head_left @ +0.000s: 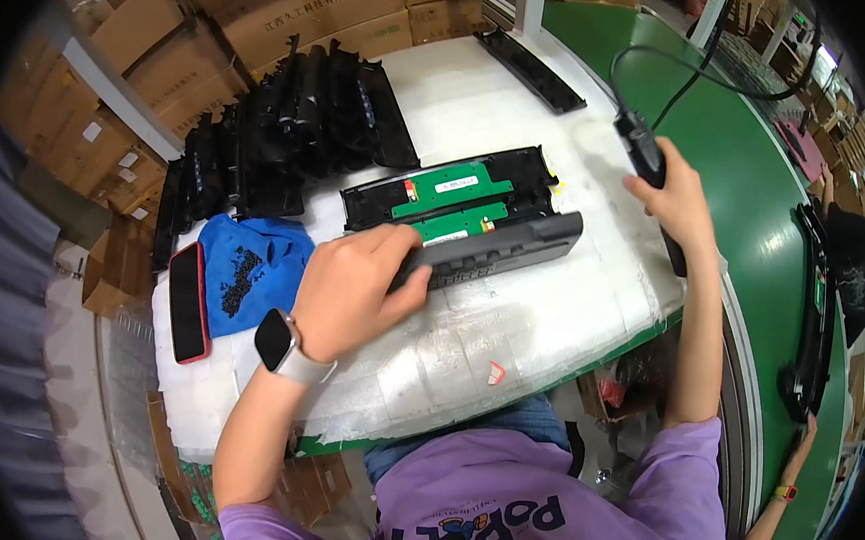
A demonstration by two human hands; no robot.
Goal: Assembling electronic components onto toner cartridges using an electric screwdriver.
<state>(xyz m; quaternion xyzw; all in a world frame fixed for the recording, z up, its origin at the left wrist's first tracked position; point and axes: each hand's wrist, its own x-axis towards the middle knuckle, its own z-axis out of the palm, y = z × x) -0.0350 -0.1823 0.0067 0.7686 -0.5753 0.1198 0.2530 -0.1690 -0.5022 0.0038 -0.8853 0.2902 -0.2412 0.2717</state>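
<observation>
My left hand [356,285] grips the left end of a long black plastic panel [514,253], which stands tilted on the white work surface. Right behind it lies another black panel [533,175] with a green circuit board [448,188] along its inside. A second green board [471,223] shows between the two; which panel carries it I cannot tell. My right hand [680,199] is wrapped round a black corded electric screwdriver [642,149], held apart from the panels at the right side of the table. The cord rises from its upper end.
Many black panels [313,111] are stacked at the back left. A blue cloth [280,229] holds a heap of tiny black pieces [241,282], beside a red-edged phone [187,303]. One more panel [532,71] lies at the back. A co-worker's hands touch a long black part [809,306] on the green conveyor [762,223].
</observation>
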